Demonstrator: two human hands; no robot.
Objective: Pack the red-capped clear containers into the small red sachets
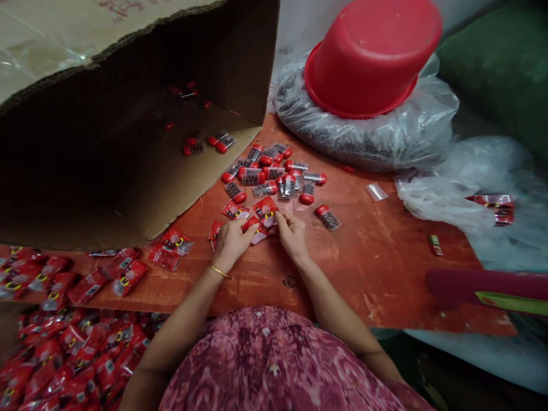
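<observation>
Dozens of capsule tubes (269, 174) are lying unpacked at twelve o'clock, filled red packets (64, 359) heaping at eight; right hand (292, 234) is pinching one packet (264, 211) on the counter (363, 268), left hand (233, 245) is curling alongside, grip hidden.

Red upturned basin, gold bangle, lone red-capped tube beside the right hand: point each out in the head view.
Red upturned basin (372, 57), head view, on its outer wall.
Gold bangle (221, 272), head view, on its band.
Red-capped tube (330, 221), head view, on its clear body.
</observation>
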